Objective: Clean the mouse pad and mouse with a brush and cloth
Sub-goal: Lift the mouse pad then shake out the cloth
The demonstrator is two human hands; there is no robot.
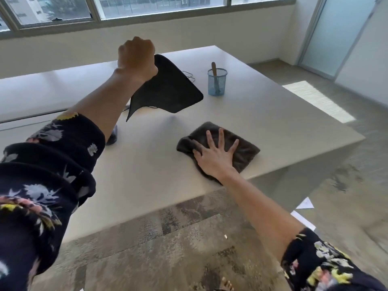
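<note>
My left hand (136,58) grips the top edge of the black mouse pad (168,89) and holds it up, tilted, above the white table (147,164). My right hand (216,154) lies flat with spread fingers on the dark grey cloth (245,150) near the table's front right edge. The brush (214,72) stands with its wooden handle up in a blue mesh cup (217,81) behind the pad. The dark mouse (112,136) lies on the table, mostly hidden behind my left forearm; its thin black cable (190,75) runs behind the pad.
The table's right corner (357,138) ends close to the cloth, and the front edge runs just below my right wrist. Carpeted floor lies below and to the right. A window wall runs behind the table, and a frosted glass door (336,38) stands at the far right.
</note>
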